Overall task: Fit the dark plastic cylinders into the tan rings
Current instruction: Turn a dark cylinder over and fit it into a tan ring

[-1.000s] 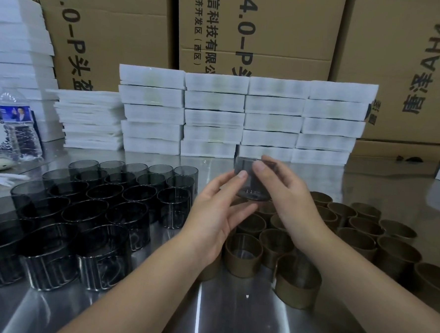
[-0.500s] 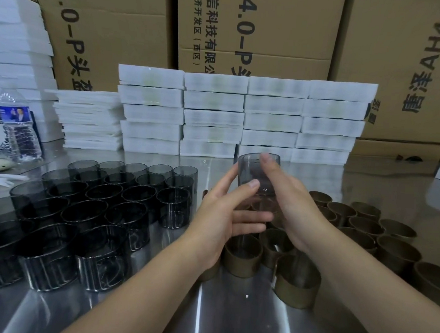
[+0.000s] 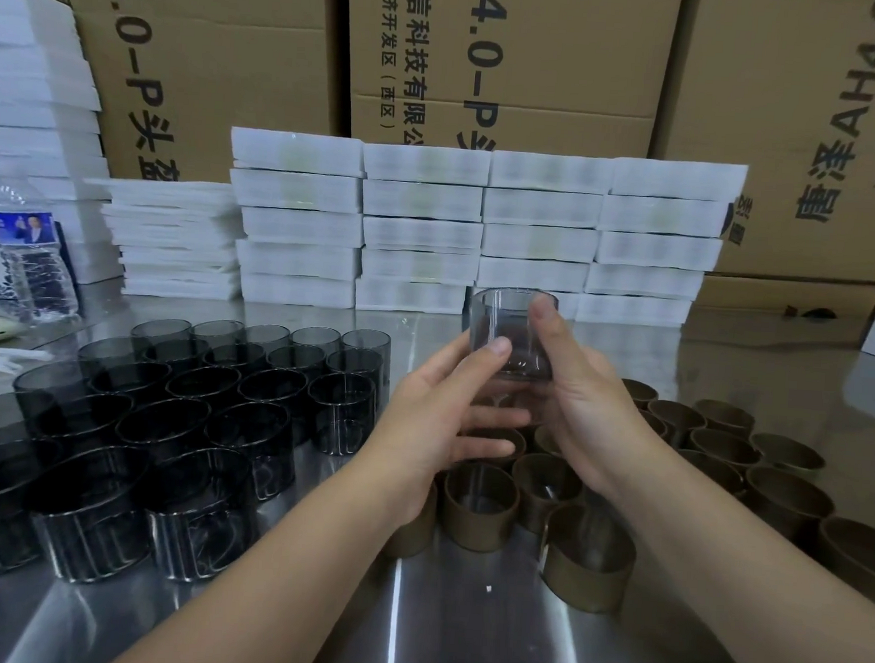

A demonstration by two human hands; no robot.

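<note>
Holding the dark cylinder [image 3: 497,319] raised between both hands, you grip it with your right hand [image 3: 589,412], thumb on the near wall and fingers curled behind. Your left hand [image 3: 435,423] pinches it lower, thumb on its side and fingers reaching beneath, right above the tan rings [image 3: 480,513] under your palms. That smooth wall could slip from such a low grip and drop onto the rings, scattering them; lowered tilted, its rim would likely catch a ring's edge and jam.
</note>
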